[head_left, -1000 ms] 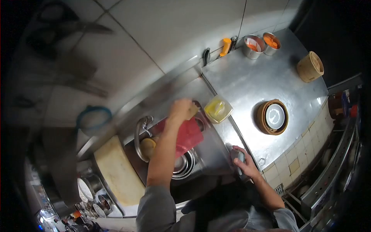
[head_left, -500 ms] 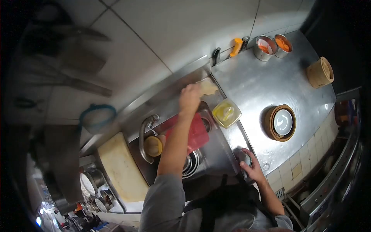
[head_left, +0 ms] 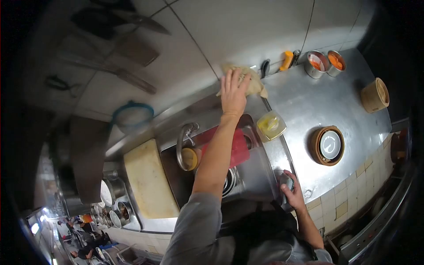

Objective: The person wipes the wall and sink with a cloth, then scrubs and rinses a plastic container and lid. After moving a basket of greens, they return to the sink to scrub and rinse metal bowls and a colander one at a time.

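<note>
At upper centre, the left hand (head_left: 235, 91) lies spread over a beige cloth (head_left: 255, 85), now shifted from behind the sink (head_left: 259, 179) to the wall (head_left: 260, 31), so wiping seems to reach there; the right hand (head_left: 295, 194) clasps a grey object (head_left: 286, 180), lower right.

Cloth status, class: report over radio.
Left hand spread on crumpled cloth, by wall. Right hand holding grey object. Black handle close by, possibly in the way.

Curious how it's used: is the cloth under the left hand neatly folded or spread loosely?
Loosely spread: the cloth shows wrinkles and uneven edges beyond the left hand. Whether it is doubled underneath, I cannot tell.
</note>
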